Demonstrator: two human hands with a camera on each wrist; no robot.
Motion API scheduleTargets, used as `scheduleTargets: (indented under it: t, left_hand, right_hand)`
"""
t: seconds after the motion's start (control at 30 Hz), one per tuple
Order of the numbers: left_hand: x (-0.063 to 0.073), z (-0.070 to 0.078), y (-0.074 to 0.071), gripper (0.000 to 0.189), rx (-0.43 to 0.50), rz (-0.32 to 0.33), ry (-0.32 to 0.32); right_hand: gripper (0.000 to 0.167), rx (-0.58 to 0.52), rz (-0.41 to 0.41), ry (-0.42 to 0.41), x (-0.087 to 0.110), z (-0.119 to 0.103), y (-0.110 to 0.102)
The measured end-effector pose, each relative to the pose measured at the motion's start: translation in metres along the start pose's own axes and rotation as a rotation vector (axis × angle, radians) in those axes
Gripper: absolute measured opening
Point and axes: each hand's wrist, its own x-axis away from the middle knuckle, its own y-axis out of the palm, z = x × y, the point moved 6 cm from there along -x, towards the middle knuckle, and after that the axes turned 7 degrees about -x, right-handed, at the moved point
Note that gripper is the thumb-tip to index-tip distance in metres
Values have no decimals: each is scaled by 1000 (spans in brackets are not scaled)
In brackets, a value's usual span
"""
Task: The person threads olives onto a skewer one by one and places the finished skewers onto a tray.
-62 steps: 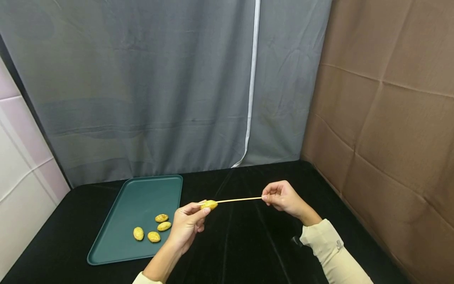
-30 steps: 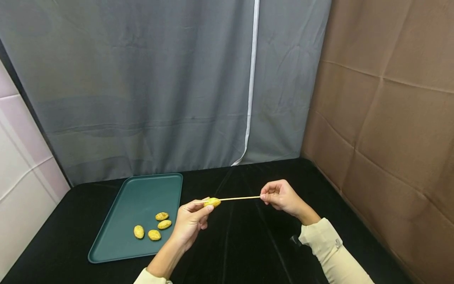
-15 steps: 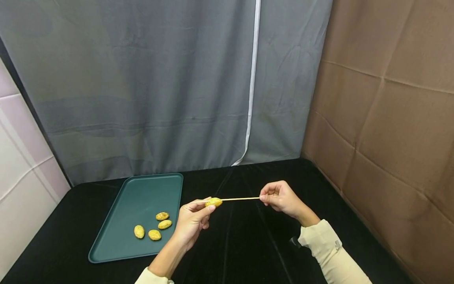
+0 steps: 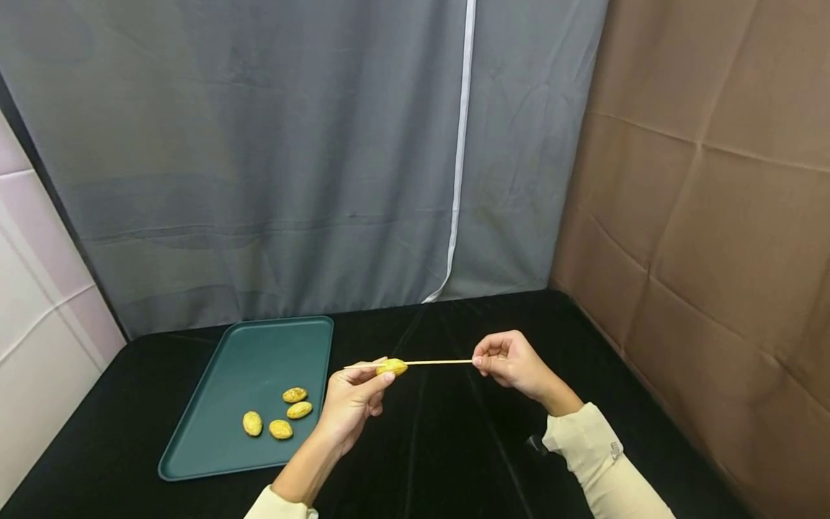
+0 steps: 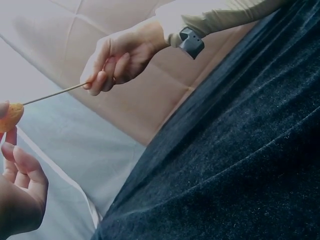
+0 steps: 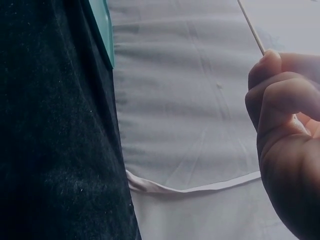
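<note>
My left hand [image 4: 349, 404] pinches a yellow oval fruit-like piece [image 4: 393, 367] between thumb and fingers, above the table. A thin bamboo skewer [image 4: 437, 362] runs through this piece, and its tip shows past the fingers on the left. At the skewer's other end, my right hand [image 4: 512, 365] pinches it between thumb and forefinger. The left wrist view shows the piece [image 5: 12, 118] at the left edge, with the skewer [image 5: 55, 94] leading up to the right hand. In the right wrist view, the right fingers hold the skewer [image 6: 252, 29]; the piece is out of frame.
A dark green tray [image 4: 259, 360] lies on the black cloth-covered table [image 4: 454, 461], left of the hands. Several more yellow oval pieces [image 4: 281, 429] rest on it. A grey curtain [image 4: 292, 158] closes off the back, and a brown cloth [image 4: 700, 216] the right side.
The yellow piece and left hand have shifted slightly right, and the right hand slightly left. Less skewer shows between them, and more of its tip shows on the left.
</note>
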Motion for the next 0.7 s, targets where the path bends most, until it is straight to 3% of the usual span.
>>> scheduleTargets:
  t: [0.37,0.7]
  left_hand:
    - [0,2,-5,30,4,-7,39]
    - [0,4,-6,33,7,-14,25]
  right_hand:
    - [12,15,12,-4,-11,-6,6]
    - [14,-16,1,5,-13,-8,11]
